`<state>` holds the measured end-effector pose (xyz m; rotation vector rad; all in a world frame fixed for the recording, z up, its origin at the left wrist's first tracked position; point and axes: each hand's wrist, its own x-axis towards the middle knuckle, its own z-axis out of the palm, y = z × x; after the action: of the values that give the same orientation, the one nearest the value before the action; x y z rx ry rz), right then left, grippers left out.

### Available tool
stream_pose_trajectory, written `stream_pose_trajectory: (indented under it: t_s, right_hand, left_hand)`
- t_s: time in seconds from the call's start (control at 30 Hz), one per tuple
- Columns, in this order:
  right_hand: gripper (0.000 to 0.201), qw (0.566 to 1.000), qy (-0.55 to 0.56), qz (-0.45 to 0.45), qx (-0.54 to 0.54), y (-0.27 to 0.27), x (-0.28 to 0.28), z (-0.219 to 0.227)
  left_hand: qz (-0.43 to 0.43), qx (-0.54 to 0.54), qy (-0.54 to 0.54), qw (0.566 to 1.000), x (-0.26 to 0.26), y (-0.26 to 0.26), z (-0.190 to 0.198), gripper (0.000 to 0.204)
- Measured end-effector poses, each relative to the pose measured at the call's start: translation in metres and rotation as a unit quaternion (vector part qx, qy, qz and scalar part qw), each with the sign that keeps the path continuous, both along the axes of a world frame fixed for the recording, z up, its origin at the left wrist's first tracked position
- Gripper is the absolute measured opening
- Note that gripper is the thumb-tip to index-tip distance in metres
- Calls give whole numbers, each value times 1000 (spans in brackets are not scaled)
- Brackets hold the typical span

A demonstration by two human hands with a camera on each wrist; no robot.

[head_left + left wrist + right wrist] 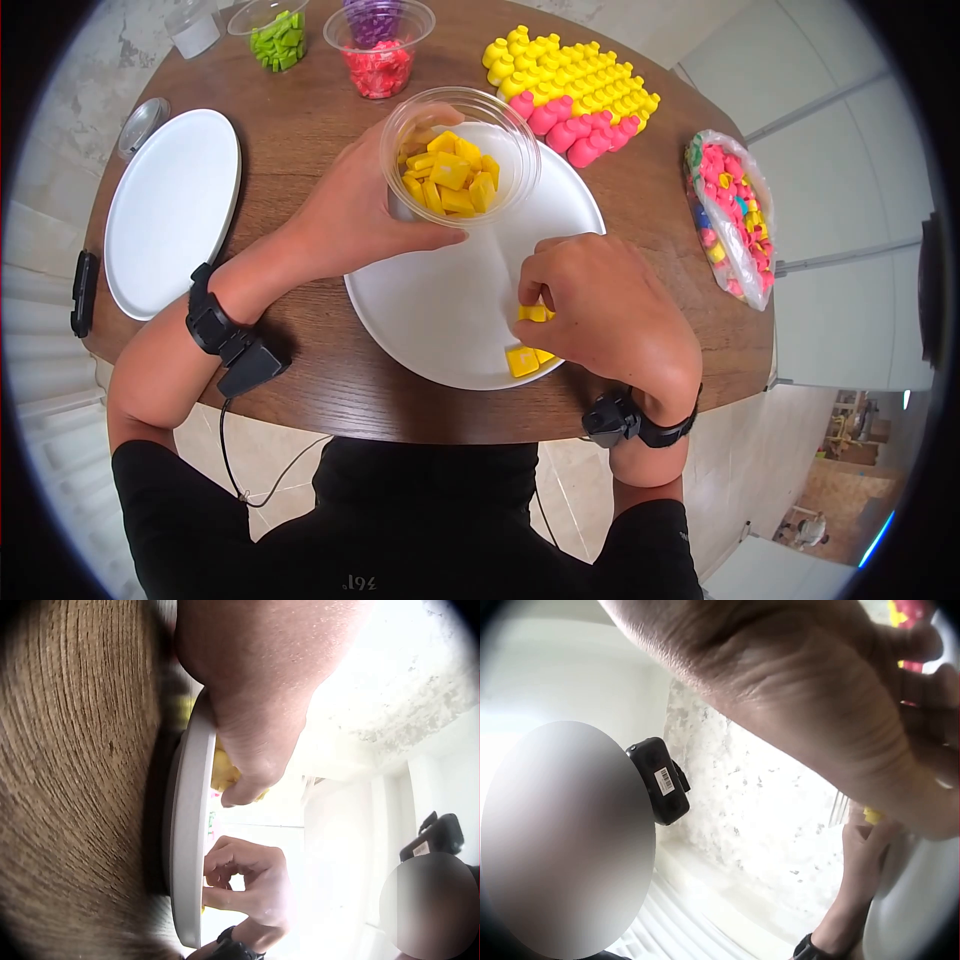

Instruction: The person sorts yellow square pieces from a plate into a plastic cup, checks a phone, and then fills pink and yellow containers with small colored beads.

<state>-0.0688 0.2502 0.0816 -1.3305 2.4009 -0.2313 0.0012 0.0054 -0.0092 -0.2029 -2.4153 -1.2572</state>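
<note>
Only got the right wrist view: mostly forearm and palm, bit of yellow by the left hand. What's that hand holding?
Observer: The left hand holds a clear plastic cup with yellow tiles in it.
Operator: Anything on the plate near the right hand?
Observer: Yes, a loose yellow tile lies on the white plate next to the right hand, by the rim on the person's side.
Operator: What's on the table off to the person's left?
Observer: A second white plate sits on the table there.
</note>
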Motion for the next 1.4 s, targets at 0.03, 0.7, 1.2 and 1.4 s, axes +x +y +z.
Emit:
stream_pose_trajectory:
  t_s: [0.03,0.7,1.2,1.4]
  right_hand:
    - [13,1000,-10,-1,-4,0,-1,-1]
    - [17,999,35,3,-41,-3,1,-5]
    - [21,927,-19,-51,-371,-15,14,4]
    - [17,892,14,-64,-447,-14,4,2]
  left_hand:
    - [-2,-2,-2,1000,0,0,1,86]
    - [-5,-11,0,1000,0,1,2,87]
    - [-8,16,-6,1000,-1,1,-1,88]
    - [-7,13,4,1000,-1,2,-1,89]
